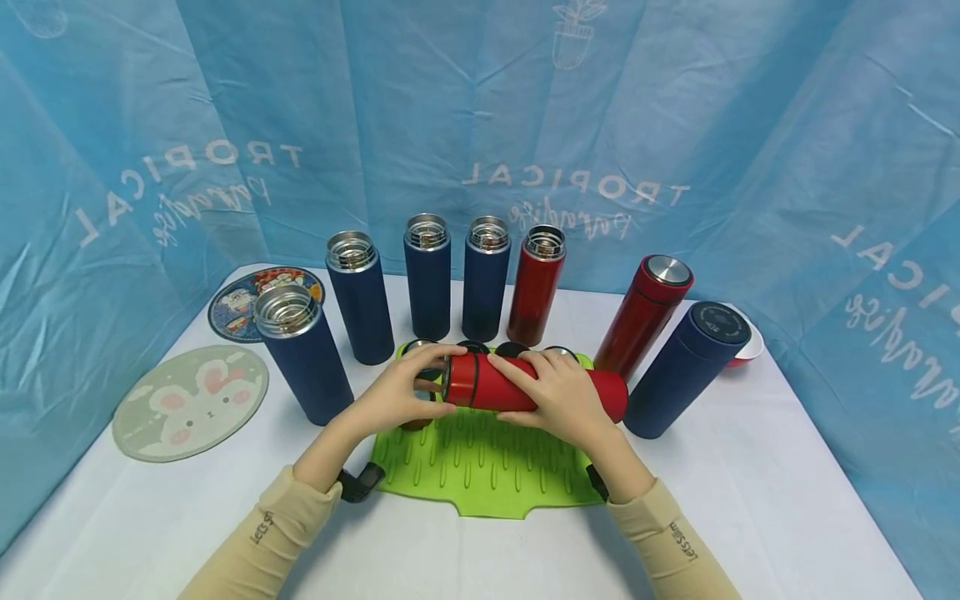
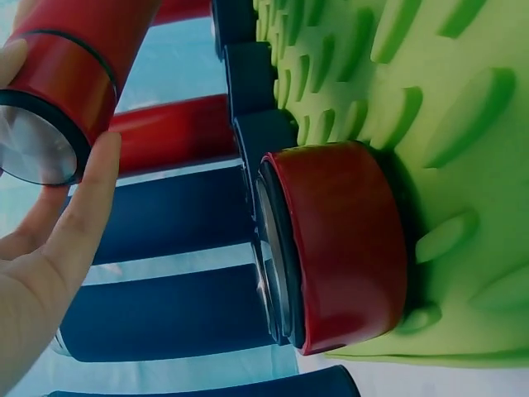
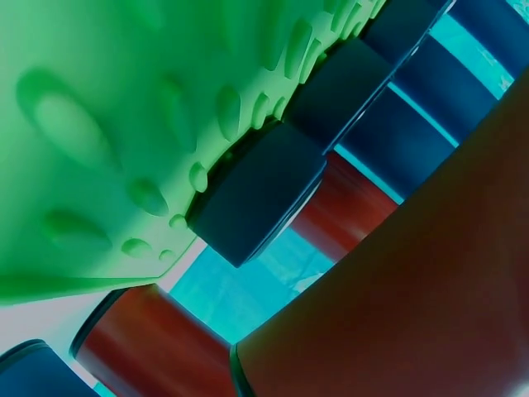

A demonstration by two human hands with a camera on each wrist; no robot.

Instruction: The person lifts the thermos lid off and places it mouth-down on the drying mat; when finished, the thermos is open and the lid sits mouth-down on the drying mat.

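A red thermos [image 1: 609, 395] lies sideways in the air above a green ribbed mat [image 1: 487, 471]. My right hand [image 1: 558, 396] grips its body from above. At the other end, my left hand [image 1: 393, 398] holds the red lid [image 1: 461, 381] between thumb and fingers. The lid's silver top faces left; in the left wrist view the lid [image 2: 70, 87] sits on the body. In the right wrist view the red body [image 3: 413, 289] fills the lower right, and the hand is out of sight. A loose red lid [image 2: 355, 248] stands on the mat beneath my left hand.
Several lids, including a dark one [image 1: 514, 349], line the mat's back edge. Behind stand uncapped blue bottles [image 1: 429, 287] and an uncapped red bottle [image 1: 534, 292]. Capped red [image 1: 637, 325] and blue [image 1: 678, 375] thermoses stand right. A rabbit placemat [image 1: 191, 404] lies left; a bowl [image 1: 750, 343] sits far right.
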